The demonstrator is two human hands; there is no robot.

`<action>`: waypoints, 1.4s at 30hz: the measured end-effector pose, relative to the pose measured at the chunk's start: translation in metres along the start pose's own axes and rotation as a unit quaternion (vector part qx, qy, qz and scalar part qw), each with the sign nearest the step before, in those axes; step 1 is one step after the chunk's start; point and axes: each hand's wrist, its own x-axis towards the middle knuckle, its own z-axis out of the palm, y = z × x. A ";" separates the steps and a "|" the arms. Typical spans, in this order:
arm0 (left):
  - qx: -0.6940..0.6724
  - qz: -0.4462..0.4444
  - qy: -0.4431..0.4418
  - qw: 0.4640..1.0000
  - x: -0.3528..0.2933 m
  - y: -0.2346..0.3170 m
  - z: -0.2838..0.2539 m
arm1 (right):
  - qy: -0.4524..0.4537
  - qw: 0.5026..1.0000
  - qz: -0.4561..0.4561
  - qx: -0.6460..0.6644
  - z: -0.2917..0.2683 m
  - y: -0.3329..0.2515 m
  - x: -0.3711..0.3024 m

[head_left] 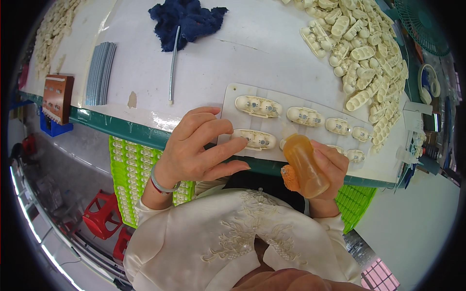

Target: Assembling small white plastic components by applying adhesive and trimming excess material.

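My left hand (pixel 201 145) is open with its fingers spread, and the index fingertip rests at a cream plastic shell (pixel 256 139) in the near row of a white board (pixel 315 133). In my right hand (pixel 334 167) is a squeeze bottle (pixel 306 162) of amber liquid, tilted so that its pale nozzle points at the board. An orange lump (pixel 290 177) sits against the bottle's side. Two rows of shells lie on the board, such as the far-row shell (pixel 258 106), with small round metal pieces inside. The bottle and my right hand partly hide the near row.
A large heap of cream shells (pixel 361 53) covers the right of the table. Farther off lie a blue cloth (pixel 187 17), a thin grey rod (pixel 173 68), stacked grey strips (pixel 100 72) and a brown block (pixel 58 98). Green trays (pixel 127 182) sit below the table's edge.
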 end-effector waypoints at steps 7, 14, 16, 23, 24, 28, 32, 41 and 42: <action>0.000 -0.002 0.006 1.000 -0.002 0.001 0.000 | 0.049 0.998 0.020 -0.043 -0.033 0.006 -0.022; 0.016 0.004 -0.003 1.000 0.001 0.003 -0.001 | 0.038 0.997 0.018 -0.062 -0.031 0.013 -0.017; 0.011 0.000 0.002 1.000 0.001 0.001 0.000 | 0.027 0.999 0.013 -0.039 -0.028 0.015 -0.016; 0.015 -0.005 -0.012 1.000 0.001 0.002 0.001 | 0.028 0.999 0.028 0.002 -0.022 0.017 -0.015; 0.017 -0.005 -0.011 1.000 0.001 0.003 0.001 | 0.033 0.999 0.022 0.011 -0.023 0.019 -0.019; 0.023 -0.005 -0.012 1.000 0.002 0.004 0.000 | 0.053 0.998 0.007 -0.011 -0.035 0.017 -0.020; 0.026 -0.004 -0.006 1.000 0.002 0.005 0.001 | 0.066 0.997 0.029 -0.035 -0.034 0.020 -0.027; 0.031 -0.005 0.002 0.999 0.002 0.005 0.002 | 0.051 0.998 0.037 0.017 -0.025 0.014 -0.019; 0.032 -0.004 0.003 0.999 0.002 0.005 0.002 | 0.067 0.997 0.036 0.025 -0.025 0.014 -0.020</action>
